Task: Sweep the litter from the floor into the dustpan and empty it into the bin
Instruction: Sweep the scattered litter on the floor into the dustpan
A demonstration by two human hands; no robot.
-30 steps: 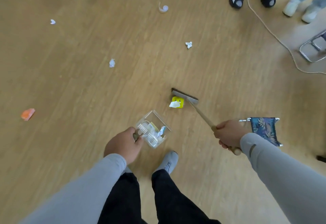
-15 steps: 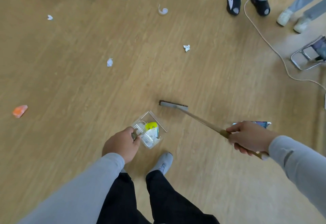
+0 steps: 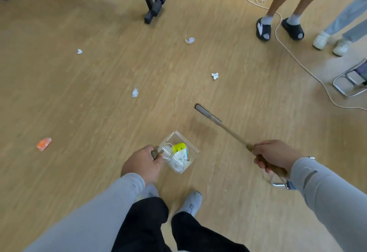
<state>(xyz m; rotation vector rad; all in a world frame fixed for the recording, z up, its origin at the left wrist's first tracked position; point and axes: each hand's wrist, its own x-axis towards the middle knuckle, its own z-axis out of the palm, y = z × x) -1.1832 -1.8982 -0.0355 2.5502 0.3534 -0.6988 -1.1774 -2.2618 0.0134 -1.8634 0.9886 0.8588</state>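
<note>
Left hand (image 3: 142,162) curled round the handle of a clear dustpan (image 3: 179,157), low over the wooden floor (image 3: 99,113), just ahead of two grey shoes (image 3: 190,204). Inside the dustpan: a yellow scrap (image 3: 178,147) on top of crumpled white paper (image 3: 181,155). Right hand (image 3: 275,157) gripping the wooden handle of a broom (image 3: 224,126), fingers wrapped round the near end; broom head (image 3: 206,112) pointed away and to the left, apart from the dustpan, whether touching the floor or just above it not clear. Loose litter spread ahead: a white paper wad (image 3: 135,92) left of the broom head, another white wad (image 3: 215,76) beyond it, a curled white strip (image 3: 189,39) farther off, a small white scrap (image 3: 79,51) far left, an orange piece (image 3: 44,143) well to the left of the dustpan. At the top right, a person's legs in black sandals (image 3: 263,29), a second pair of feet in white shoes (image 3: 330,44), and a pale cable (image 3: 297,63) trailing across the floor. Black stand leg (image 3: 154,7) at the top, metal chair frame (image 3: 349,81) at the right edge. Bin not in view.
</note>
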